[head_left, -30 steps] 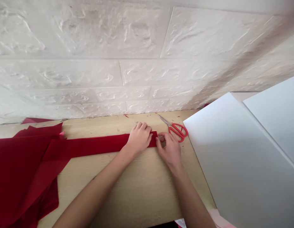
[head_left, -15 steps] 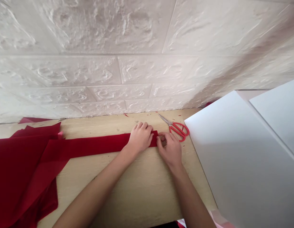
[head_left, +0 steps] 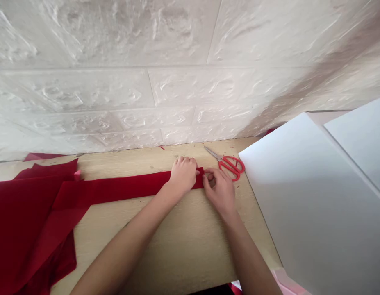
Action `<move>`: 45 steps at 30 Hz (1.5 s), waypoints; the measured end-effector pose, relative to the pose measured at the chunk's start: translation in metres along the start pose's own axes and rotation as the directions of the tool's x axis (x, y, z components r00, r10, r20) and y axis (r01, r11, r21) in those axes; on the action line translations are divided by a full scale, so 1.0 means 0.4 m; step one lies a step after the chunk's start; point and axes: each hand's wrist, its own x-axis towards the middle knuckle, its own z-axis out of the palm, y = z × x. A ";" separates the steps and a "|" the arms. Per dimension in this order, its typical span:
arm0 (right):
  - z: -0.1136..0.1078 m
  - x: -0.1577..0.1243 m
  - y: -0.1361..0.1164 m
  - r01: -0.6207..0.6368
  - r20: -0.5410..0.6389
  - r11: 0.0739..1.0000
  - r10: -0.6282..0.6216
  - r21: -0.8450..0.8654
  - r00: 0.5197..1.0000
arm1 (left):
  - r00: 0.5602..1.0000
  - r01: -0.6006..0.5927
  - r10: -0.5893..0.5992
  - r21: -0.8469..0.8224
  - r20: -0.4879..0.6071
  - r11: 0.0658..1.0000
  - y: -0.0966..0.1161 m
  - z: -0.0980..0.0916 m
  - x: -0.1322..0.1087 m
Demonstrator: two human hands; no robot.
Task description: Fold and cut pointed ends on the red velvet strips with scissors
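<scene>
left hand (head_left: 184, 175) curled over red fabric strip (head_left: 128, 188) running from frame left to centre, right hand (head_left: 219, 189) loosely curled at its end, cannot tell if either grips it, scissors (head_left: 222, 158) right of centre

No readable text, labels, brands, numbers or signs.
</scene>
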 end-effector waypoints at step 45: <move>-0.025 0.008 -0.038 -0.018 -0.081 0.954 0.044 0.299 0.996 | 0.983 -0.179 0.183 -0.337 -0.018 0.924 -0.018 -0.059 -0.031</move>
